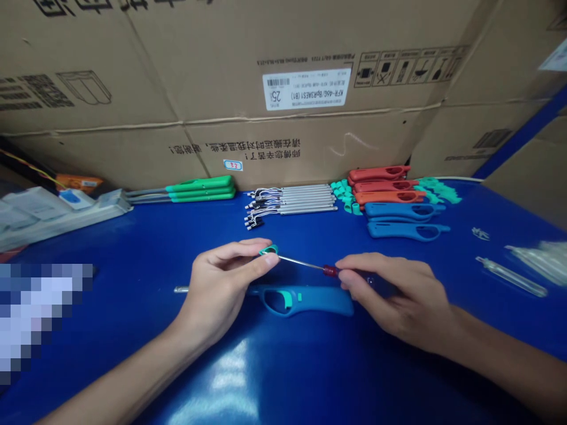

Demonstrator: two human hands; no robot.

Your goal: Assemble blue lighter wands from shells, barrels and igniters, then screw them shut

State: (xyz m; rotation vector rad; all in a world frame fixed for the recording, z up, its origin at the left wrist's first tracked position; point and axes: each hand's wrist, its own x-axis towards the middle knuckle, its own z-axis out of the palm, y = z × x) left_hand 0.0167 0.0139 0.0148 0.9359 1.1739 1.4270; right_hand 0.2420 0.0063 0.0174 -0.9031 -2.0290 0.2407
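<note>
A ring (268, 251) is pinched by the left hand (225, 289) at the tip of a screwdriver (330, 271) gripped by the right hand (394, 301), above a lighter shell (310, 301), and could be dropped if the pinch slackens.

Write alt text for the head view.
The left hand pinches a teal ring at the tip of a metal rod held by the right hand, above a teal lighter body on a blue table. Rows of lighter parts lie beyond.

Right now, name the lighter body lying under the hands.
The teal lighter body under the left hand and right hand; the red bodies and blue bodies lie beyond.
</note>
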